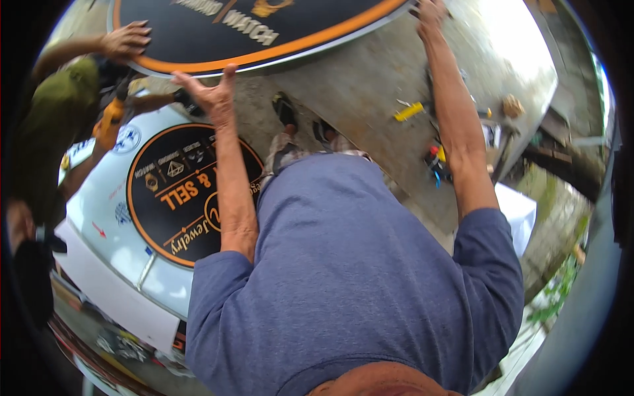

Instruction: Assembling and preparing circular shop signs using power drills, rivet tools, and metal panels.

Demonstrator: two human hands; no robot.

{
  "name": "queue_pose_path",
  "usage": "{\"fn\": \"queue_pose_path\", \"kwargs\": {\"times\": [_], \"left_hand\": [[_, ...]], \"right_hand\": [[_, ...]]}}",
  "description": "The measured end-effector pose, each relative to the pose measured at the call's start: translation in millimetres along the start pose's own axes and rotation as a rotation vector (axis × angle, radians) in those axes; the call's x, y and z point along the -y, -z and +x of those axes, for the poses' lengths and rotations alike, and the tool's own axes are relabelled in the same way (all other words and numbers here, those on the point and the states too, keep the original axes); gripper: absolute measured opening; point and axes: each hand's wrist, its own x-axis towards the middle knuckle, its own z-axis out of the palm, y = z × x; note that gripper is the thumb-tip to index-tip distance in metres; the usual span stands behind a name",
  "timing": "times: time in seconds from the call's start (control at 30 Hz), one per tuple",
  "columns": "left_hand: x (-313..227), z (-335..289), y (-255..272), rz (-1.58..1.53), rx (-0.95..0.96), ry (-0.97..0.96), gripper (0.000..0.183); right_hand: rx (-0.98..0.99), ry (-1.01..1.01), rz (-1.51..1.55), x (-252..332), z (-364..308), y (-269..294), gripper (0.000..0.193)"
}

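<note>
A large round black sign with an orange border and raised pale lettering is held up at the top of the view. My left hand is at its lower edge, palm toward the rim, fingers spread and not wrapped round it. At the sign's right edge, my right hand has its fingers closed on the rim, partly cut off by the picture's top. A co-worker's hand rests on the sign's left edge. Below my left forearm, which covers part of it, lies a second round black sign with an orange border.
The second sign lies on a shiny pale panel. A co-worker in a green shirt stands at the left beside a yellow power drill. On the grey work surface at right are a yellow tool and several small tools.
</note>
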Motion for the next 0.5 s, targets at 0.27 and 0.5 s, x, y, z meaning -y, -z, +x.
{"fn": "queue_pose_path", "kwargs": {"times": [0.27, 0.5], "left_hand": [[9, 2, -5, 0.262, 0.116, -0.057, 0.153], [21, 0, 1, 0.366, 0.069, -0.144, 0.152]], "right_hand": [[0.219, -0.095, -0.086, 13, -5, 80, 0.042], [-0.171, -0.076, -0.460, -18, -148, 246, 0.021]]}}
